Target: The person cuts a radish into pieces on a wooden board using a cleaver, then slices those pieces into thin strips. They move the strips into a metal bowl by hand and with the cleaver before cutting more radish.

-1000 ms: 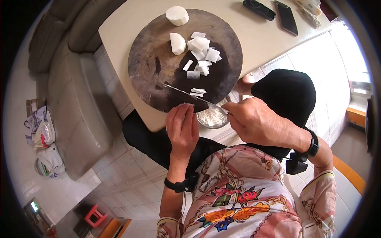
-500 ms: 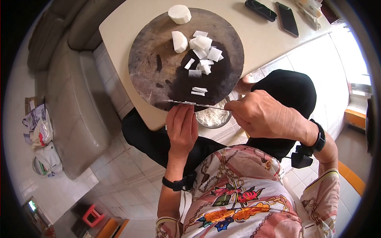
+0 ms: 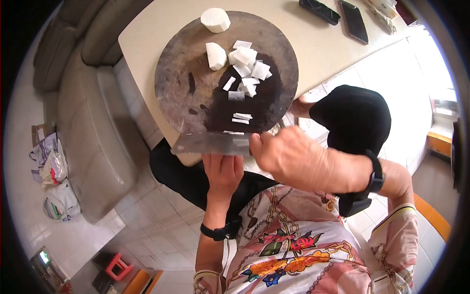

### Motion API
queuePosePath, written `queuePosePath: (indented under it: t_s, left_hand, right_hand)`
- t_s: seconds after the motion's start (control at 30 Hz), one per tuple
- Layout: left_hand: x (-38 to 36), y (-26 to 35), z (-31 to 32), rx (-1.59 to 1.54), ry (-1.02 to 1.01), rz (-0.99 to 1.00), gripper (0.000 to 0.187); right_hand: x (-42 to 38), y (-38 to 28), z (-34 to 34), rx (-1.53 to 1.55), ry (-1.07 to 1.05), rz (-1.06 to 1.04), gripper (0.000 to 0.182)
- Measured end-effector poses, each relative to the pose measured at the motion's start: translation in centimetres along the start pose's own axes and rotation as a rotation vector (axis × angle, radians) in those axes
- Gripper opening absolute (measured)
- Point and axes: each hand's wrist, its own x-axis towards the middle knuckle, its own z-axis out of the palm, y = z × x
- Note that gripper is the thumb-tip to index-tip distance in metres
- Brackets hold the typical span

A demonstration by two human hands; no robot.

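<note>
My right hand (image 3: pixel 279 152) grips the handle end of a broad cleaver (image 3: pixel 208 142), whose blade lies tilted flat across the near edge of the round dark cutting board (image 3: pixel 176 63). Just below the blade is my left hand (image 3: pixel 223 171), its fingers close together and the fingertips hidden under the metal. Thin white strips (image 3: pixel 241 118) lie on the board beyond the blade. Farther up are a loose pile of white slices (image 3: pixel 245 61), a half-round white chunk (image 3: pixel 216 56) and a thick white round piece (image 3: pixel 215 20).
The board rests on a cream table (image 3: pixel 139 36). Two dark objects, a case (image 3: pixel 319 12) and a phone (image 3: pixel 354 22), lie at its back right beside a plastic bag (image 3: pixel 384 10). A grey sofa (image 3: pixel 98 137) stands on the left.
The cleaver has turned from edge-on to showing its broad face, and my right hand has moved left and nearer. The bowl of white shreds below the board is now mostly covered.
</note>
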Motion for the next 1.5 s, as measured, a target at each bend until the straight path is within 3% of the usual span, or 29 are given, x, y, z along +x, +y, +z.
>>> queuePosePath:
  t_s: [0.1, 0.2, 0.27, 0.4, 0.57, 0.67, 0.77, 0.83, 0.97, 1.03, 1.33, 1.5]
  left_hand:
    - [0.0, 0.2, -0.3, -0.015, -0.055, -0.029, 0.032]
    - [1.0, 0.8, -0.4, -0.051, -0.075, -0.046, 0.035]
    - [2.3, 1.0, -0.2, -0.071, -0.066, -0.033, 0.036]
    - [3.7, 1.3, 0.0, -0.009, -0.095, -0.039, 0.042]
    - [3.4, 1.1, 0.3, -0.037, -0.077, -0.037, 0.037]
    - [3.1, 1.1, 0.4, -0.026, -0.074, -0.039, 0.035]
    - [2.8, 1.0, 0.3, -0.070, -0.055, -0.045, 0.033]
    - [2.9, 1.1, 0.3, -0.067, -0.053, -0.049, 0.033]
    - [3.0, 1.1, 0.3, -0.073, -0.057, -0.066, 0.033]
    - [3.1, 1.2, 0.3, -0.066, -0.052, -0.072, 0.033]
    - [3.9, 1.3, 0.3, -0.067, -0.052, -0.089, 0.034]
    - [5.1, 1.2, 0.4, 0.005, -0.070, -0.056, 0.033]
  right_hand:
    - [-1.1, -0.4, -0.1, -0.067, -0.009, 0.025, 0.028]
    - [-2.5, 0.7, -0.6, 0.079, -0.006, 0.097, 0.031]
    - [-3.2, 1.2, -0.3, 0.227, 0.101, 0.195, 0.019]
    - [-3.9, 1.3, -1.3, 0.227, 0.179, 0.293, 0.019]
    - [-4.5, 1.9, -1.1, 0.212, 0.197, 0.224, 0.014]
    - [-4.6, 1.9, -1.3, 0.214, 0.074, 0.266, 0.025]
    - [-4.6, 2.2, -1.1, 0.189, 0.082, 0.254, 0.024]
    - [-4.6, 2.1, -1.1, 0.192, 0.157, 0.262, 0.013]
    - [-4.6, 2.3, -0.9, 0.198, 0.171, 0.260, 0.012]
    - [-4.6, 2.2, -0.9, 0.214, 0.109, 0.297, 0.021]
    - [-4.6, 2.2, -1.0, 0.202, 0.216, 0.294, 0.014]
    - [-4.7, 2.3, -1.3, 0.214, 0.173, 0.324, 0.016]
